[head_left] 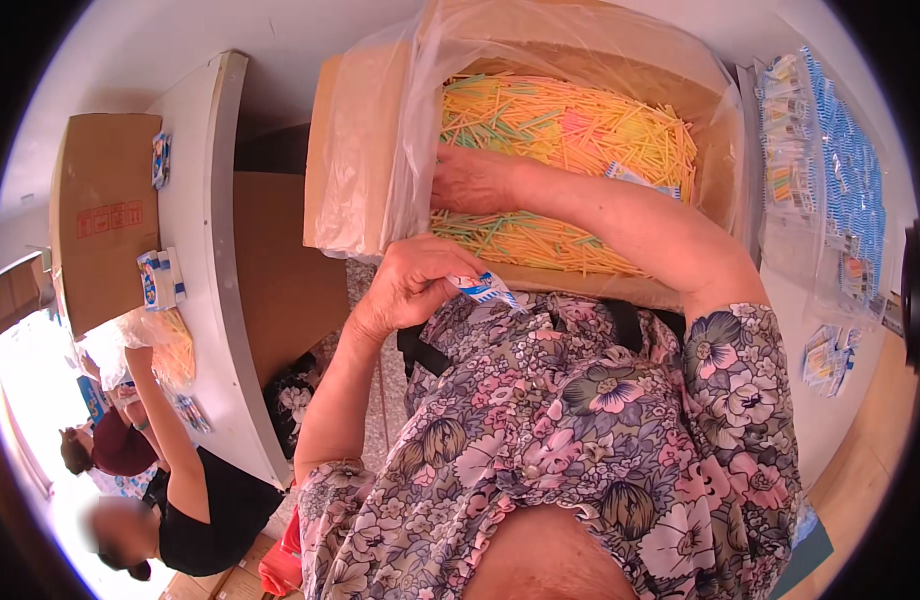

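Note:
My left hand (415,283) is closed on a small blue-and-white printed packet (486,288), pinched just outside the near side of a carton. The carton (365,150) is lined with clear plastic (580,50) and holds a thick layer of thin sticks (600,120) in yellow, orange, green and pink. Reaching across the carton from the right, my right hand (475,180) rests down on the sticks at the left inner wall. Its fingertips are hidden by the liner and the wall. Another blue-and-white packet (640,180) lies on the sticks beside my right forearm.
On the right, a clear plastic bag (840,180) holds many blue packets, with more loose packets (830,358) below it. To the left, a white table (215,250) bears a brown carton (105,215) and packets (160,278). Two other people (215,500) work there.

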{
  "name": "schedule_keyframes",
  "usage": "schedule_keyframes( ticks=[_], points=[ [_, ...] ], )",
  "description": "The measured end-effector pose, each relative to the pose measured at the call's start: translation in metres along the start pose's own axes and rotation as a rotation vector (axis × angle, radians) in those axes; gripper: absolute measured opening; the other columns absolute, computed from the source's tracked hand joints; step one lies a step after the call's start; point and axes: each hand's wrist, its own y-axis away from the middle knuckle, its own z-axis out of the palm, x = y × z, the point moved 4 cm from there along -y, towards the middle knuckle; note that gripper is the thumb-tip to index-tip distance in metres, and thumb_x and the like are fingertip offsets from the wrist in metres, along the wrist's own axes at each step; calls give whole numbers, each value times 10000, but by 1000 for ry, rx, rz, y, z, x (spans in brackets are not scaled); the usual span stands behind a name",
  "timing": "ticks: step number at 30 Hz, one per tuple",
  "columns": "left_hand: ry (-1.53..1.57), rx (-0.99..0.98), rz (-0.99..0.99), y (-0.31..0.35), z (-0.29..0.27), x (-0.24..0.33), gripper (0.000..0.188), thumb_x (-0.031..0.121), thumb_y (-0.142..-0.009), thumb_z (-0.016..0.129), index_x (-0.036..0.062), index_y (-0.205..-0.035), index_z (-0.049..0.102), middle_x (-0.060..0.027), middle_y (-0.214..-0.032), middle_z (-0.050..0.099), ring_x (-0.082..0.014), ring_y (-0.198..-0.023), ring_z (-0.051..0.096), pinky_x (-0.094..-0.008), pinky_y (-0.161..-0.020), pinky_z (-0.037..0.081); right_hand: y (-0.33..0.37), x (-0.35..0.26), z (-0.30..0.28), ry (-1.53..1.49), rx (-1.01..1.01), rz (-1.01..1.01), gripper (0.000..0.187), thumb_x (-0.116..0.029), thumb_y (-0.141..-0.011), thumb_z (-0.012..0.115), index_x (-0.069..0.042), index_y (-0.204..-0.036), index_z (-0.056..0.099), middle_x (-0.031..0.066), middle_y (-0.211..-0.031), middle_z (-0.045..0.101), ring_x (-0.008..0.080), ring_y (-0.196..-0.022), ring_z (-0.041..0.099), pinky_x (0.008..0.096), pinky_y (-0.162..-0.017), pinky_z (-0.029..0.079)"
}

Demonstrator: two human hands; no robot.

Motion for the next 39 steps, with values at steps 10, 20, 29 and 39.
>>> schedule_keyframes(
  ticks=[10, 20, 29, 39],
  points=[
    [-25, 30, 6, 1, 2, -2, 114, 126, -811, 647, 16, -829, 672, -102, -881, 696, -247, -831, 658, -327, -746, 476, 11, -8, -40, -13, 41, 244, 192, -201, -725, 583, -98, -886, 605, -5, -900, 607, 148, -1025, 513, 374, -758, 367],
    [-54, 61, 20, 4, -2, -2, 120, 124, -797, 669, 16, -847, 670, -88, -863, 694, -244, -821, 658, -324, -732, 485, 70, 35, -14, -1300, 30, 1253, 174, -223, -893, 591, -72, -813, 563, 16, -736, 585, 148, -664, 569, 318, -576, 448],
    [-83, 82, 5, 4, 1, 2, 79, 48, -783, 643, 31, -858, 658, -79, -809, 673, -272, -759, 640, -337, -688, 487, 71, 89, 30, -1972, 669, 1475, 140, -206, -949, 524, -71, -915, 541, 19, -739, 575, 142, -641, 574, 309, -555, 512],
    [258, 280, -366, -24, 15, 6, 96, 62, -868, 613, -31, -887, 630, -24, -807, 597, -101, -754, 545, -255, -719, 444, 65, 47, -47, -2025, 833, 1172, 235, -276, -973, 477, -48, -936, 511, 113, -859, 626, 223, -809, 632, 369, -735, 547]
  ],
)
